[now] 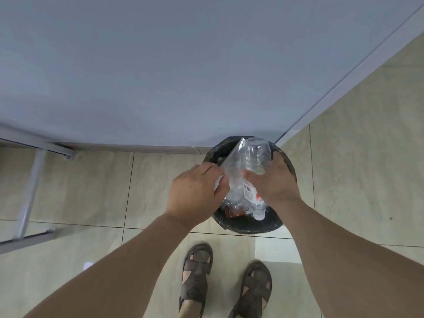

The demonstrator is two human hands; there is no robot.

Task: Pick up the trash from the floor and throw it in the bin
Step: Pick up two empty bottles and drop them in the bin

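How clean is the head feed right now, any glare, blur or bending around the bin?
Head view: soft even light, no hard shadows; wide-angle bending curves the wall edge; a pale glare patch on the floor; the bottle over the bin looks hazy, its label too small to read.

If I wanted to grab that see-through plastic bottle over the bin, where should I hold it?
Probably around its ribbed middle, coming from the right side, much as the right hand does. The clear plastic bottle lies lengthwise over the black round bin, white cap toward the person, so its sides are open. The left hand holds crinkly clear plastic beside it.
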